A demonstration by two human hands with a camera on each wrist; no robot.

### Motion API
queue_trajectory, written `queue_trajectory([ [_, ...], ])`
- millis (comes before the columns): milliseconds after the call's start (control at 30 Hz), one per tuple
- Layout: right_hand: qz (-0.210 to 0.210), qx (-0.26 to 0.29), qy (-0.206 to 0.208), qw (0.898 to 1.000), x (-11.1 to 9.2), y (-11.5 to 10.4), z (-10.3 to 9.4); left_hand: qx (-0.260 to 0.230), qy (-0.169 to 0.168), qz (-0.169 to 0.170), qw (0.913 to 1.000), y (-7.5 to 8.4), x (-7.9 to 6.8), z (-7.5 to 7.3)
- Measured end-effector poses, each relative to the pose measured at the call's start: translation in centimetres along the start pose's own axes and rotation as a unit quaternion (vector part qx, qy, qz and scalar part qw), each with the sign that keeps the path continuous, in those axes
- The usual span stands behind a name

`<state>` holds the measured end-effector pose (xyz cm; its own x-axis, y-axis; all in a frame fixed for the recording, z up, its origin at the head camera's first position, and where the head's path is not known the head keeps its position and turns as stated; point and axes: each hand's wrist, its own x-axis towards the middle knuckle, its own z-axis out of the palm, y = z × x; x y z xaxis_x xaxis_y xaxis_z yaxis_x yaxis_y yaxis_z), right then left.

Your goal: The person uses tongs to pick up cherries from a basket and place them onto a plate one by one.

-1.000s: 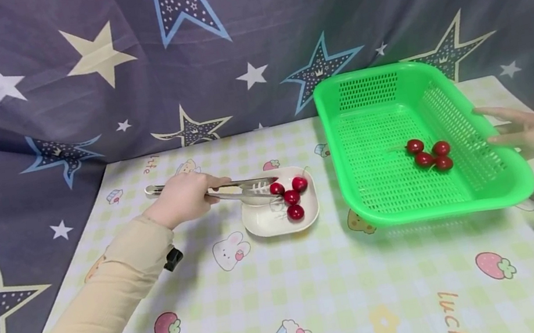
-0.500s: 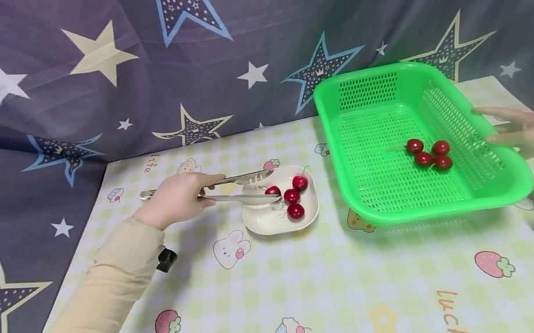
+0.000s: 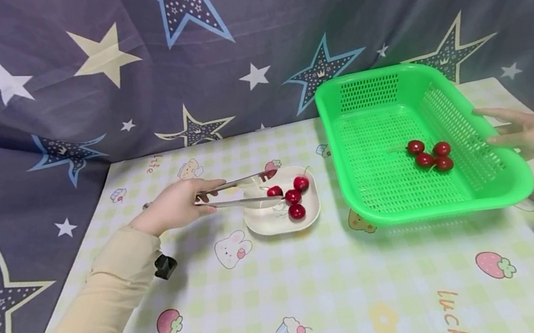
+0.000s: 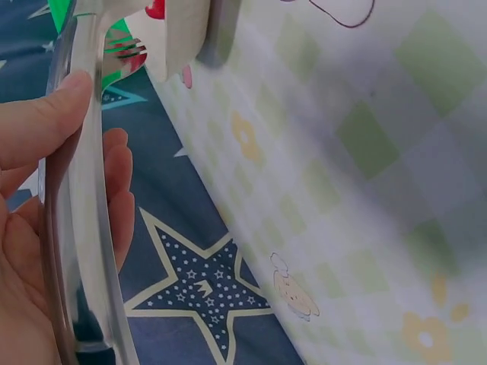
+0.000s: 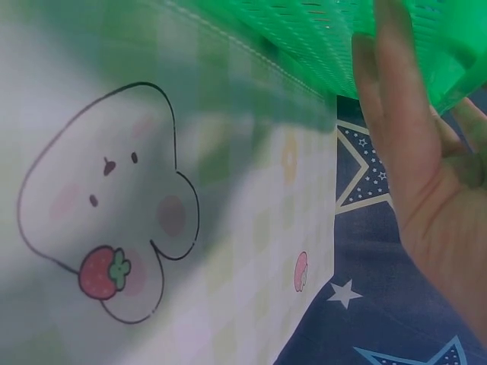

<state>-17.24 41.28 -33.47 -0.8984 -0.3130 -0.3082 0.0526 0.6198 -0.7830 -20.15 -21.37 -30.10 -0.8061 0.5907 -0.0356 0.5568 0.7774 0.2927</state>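
The left hand (image 3: 170,206), left of the centre of the head view, grips the metal tongs (image 3: 246,202), its fingers and thumb bent round the two arms. The tongs point rightward with their arms spread apart, the upper one ending in fork-like prongs. Their tips are over the small white dish (image 3: 277,225) near the middle of the frame. Four red cherries (image 3: 297,212) lie in this dish, towards its right half; the leftmost shows between the tongs' arms, partly covered by the lower one, and whether metal touches it cannot be told. The green basket (image 3: 444,210) fills much of the right side of the frame, with four more cherries clustered on its perforated floor, right of its centre. At the right edge, the right hand (image 3: 532,134) rests against the basket's right rim, fingers extended rather than curled; the right wrist view shows them against the green plastic at upper right. In the left wrist view the tongs run up the left side, thumb on one side and fingers on the other. Dish and basket stand well apart on the checked cloth (image 3: 329,285), before a starry curtain (image 3: 263,14).
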Motion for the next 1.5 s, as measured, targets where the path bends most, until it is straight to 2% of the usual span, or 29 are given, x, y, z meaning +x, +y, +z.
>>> queue_trajectory([
  [200,-0.002,-0.004,0.005,1.000,0.0,0.0,-0.1,-0.042,0.006,-0.012,0.9990,0.5,0.0,0.0],
  [533,-0.003,0.010,0.001,1.000,0.1,-0.2,0.1,-0.112,0.014,-0.010,0.9935,1.0,0.2,0.3],
  [767,-0.001,0.017,-0.004,1.000,0.1,-0.4,0.3,-0.127,0.017,-0.018,0.9915,1.6,0.3,0.4],
  [1033,-0.007,0.006,0.003,1.000,0.2,-0.2,0.1,-0.131,0.009,-0.018,0.9911,3.0,0.9,-0.4],
  [1500,-0.006,0.003,0.005,1.000,0.1,0.1,0.0,-0.112,0.027,0.014,0.9932,7.1,3.9,-1.9],
])
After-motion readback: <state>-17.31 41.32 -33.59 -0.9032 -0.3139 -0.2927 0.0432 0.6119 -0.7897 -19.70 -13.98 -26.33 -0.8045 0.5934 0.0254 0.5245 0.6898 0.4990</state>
